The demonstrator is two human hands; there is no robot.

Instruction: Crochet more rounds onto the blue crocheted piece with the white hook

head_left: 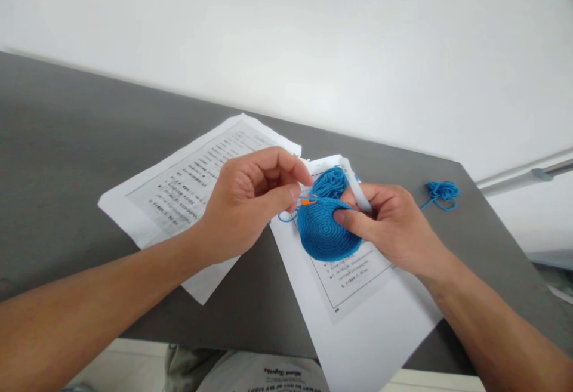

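A round blue crochet piece (329,231), worked in spiral rows, is held up above the printed sheets. My right hand (389,219) grips its right edge, thumb on the near face. A pale, strip-like handle (357,186) sticks up from the same hand; its kind is unclear. At the piece's upper left edge, my left hand (264,198) is closed in a pinch by a small orange piece (308,201). Blue yarn (287,218) loops out below those fingertips, and the exact grip is partly hidden. Behind the crochet piece shows a bundle of blue yarn (331,182).
Two printed paper sheets lie on the grey table (80,141): a left sheet (156,195) and a right sheet (371,326). A small tangle of blue yarn (442,194) rests at the right. Beyond the table's far edge rises a white wall (286,40).
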